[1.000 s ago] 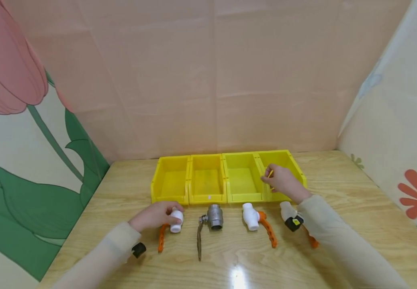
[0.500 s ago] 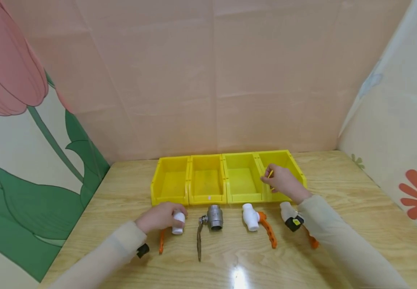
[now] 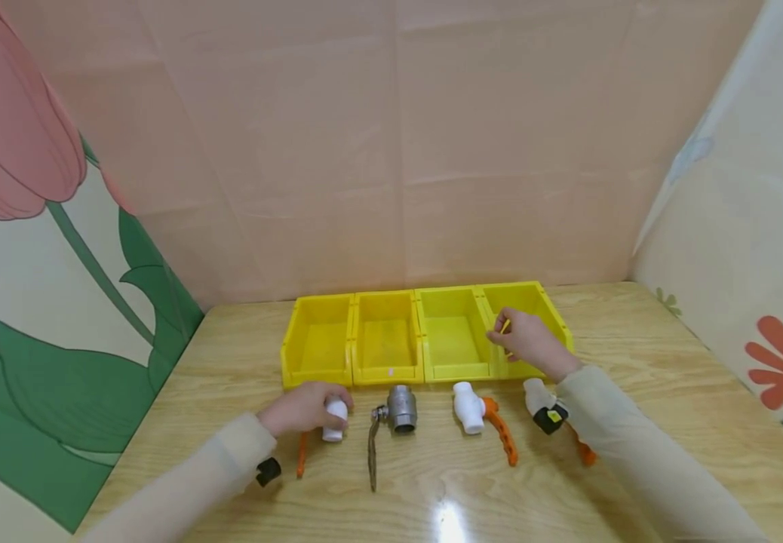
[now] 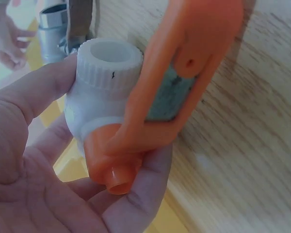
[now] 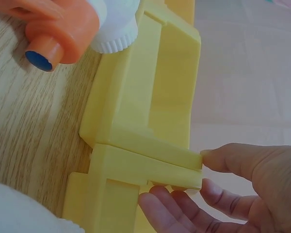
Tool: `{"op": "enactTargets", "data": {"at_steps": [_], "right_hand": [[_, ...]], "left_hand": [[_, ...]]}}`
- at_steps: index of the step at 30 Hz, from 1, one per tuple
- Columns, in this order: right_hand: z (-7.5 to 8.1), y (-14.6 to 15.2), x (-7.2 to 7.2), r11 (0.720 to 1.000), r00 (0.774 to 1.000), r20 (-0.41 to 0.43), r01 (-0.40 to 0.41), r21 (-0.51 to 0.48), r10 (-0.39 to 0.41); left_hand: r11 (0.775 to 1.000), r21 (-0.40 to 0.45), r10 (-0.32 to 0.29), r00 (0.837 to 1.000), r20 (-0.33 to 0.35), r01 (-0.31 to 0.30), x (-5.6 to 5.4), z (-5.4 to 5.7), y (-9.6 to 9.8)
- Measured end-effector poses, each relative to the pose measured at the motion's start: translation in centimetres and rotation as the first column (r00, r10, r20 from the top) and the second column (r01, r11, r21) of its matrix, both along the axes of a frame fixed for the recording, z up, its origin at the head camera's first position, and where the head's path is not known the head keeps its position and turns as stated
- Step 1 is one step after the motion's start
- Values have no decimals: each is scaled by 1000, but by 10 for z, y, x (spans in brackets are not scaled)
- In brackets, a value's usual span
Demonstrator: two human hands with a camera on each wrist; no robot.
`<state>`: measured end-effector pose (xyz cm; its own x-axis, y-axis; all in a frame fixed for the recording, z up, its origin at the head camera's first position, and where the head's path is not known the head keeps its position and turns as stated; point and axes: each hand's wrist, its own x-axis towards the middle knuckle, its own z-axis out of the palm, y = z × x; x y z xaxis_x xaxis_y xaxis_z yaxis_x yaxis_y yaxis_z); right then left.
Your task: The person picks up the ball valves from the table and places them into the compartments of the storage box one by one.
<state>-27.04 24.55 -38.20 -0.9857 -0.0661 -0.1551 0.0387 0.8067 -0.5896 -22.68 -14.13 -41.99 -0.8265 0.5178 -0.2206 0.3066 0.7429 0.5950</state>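
My left hand [image 3: 306, 407] grips a white plastic ball valve [image 3: 334, 433] with an orange lever handle [image 4: 160, 92]. In the left wrist view, the thumb lies on one side of its body and the fingers curl beneath the orange hub. Over the right end of the bins is my right hand [image 3: 530, 341]. It pinches the adjoining walls [image 5: 155, 162] of the two rightmost yellow bins, thumb on one side and fingers on the other. Between the hands lie a steel ball valve [image 3: 402, 409] and another white ball valve [image 3: 468, 409] with an orange handle.
Four-sided yellow bins [image 3: 386, 373] stand joined in a row at the back of the wooden table [image 3: 242, 339]. A further white valve [image 3: 538, 394] with an orange handle lies partly hidden under the right wrist. A pink backdrop [image 3: 391, 151] rises behind.
My left hand has shifted slightly right with the white ball valve, and its fingers cover more of the valve's top. The right hand keeps its place on the bin walls.
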Motion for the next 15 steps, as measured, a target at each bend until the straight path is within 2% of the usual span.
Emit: {"op": "enactTargets", "data": {"at_steps": [4,8,12,15], "right_hand": [[1,0,0,1000,1000,2,-2,-1,2],[1,0,0,1000,1000,2,-3,-10,3],[1,0,0,1000,1000,4,0,-14,0],[0,0,0,1000,1000,4,0,-12,0]], "left_hand": [[999,43,13,998,56,-15,-2,0,-2],[992,123,6,991,134,-23,-3,2,-4],[974,225,-18,975,219,-33,-4,5,-6],[958,284,-26,967,252,-48,-7,10,-7]]}}
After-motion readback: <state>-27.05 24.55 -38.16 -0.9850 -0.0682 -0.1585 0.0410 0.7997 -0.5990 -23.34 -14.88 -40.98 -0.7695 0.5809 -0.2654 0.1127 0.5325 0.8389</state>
